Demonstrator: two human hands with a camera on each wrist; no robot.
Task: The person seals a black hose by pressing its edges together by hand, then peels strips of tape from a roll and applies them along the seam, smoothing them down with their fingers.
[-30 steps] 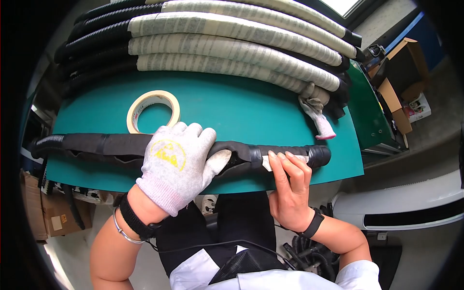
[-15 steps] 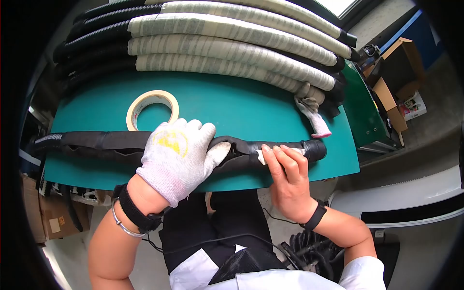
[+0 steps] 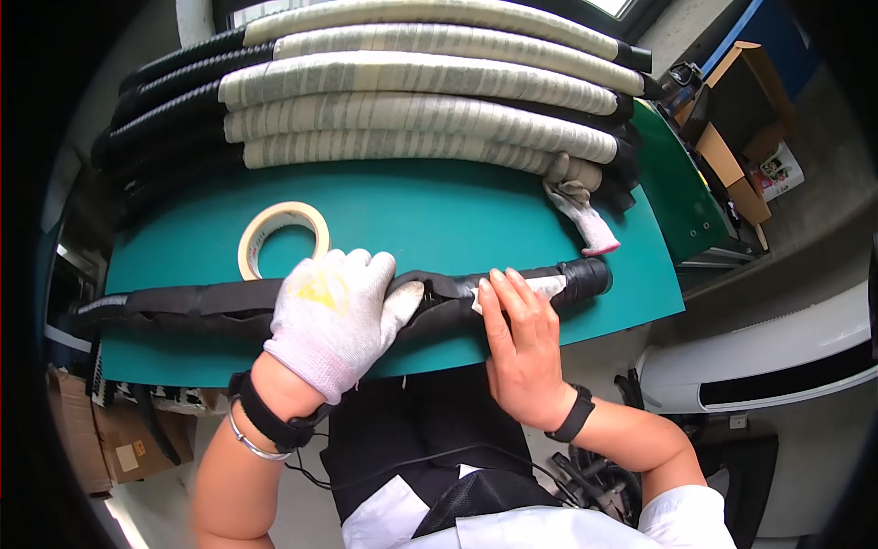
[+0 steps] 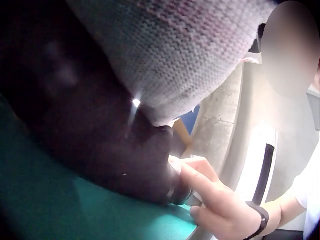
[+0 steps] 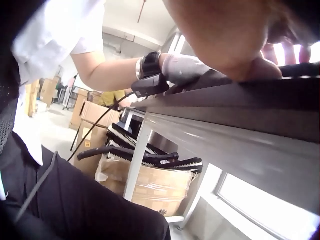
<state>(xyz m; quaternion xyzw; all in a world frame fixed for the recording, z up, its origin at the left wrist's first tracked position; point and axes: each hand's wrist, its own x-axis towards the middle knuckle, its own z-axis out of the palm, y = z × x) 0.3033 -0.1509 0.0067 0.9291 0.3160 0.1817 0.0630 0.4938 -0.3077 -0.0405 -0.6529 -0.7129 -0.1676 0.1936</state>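
Note:
A long black wrapped hose lies across the near part of the green table. My gloved left hand grips its middle, thumb beside an open fold in the black wrap. Toward the right end, the bare fingers of my right hand rest nearly straight on a whitish strip on the hose. The left wrist view has the glove close above the dark hose, and the right hand at its far end. In the right wrist view, the right hand partly hides the hose.
Behind the hose stands a roll of cream tape. Several hoses with pale striped wrapping lie along the back, an unworn glove at their right end. An open carton is right of the table.
The head view has shifted, so the table and hoses sit lower in it. My right fingers have slid slightly left along the whitish strip. My left hand keeps its grip on the hose.

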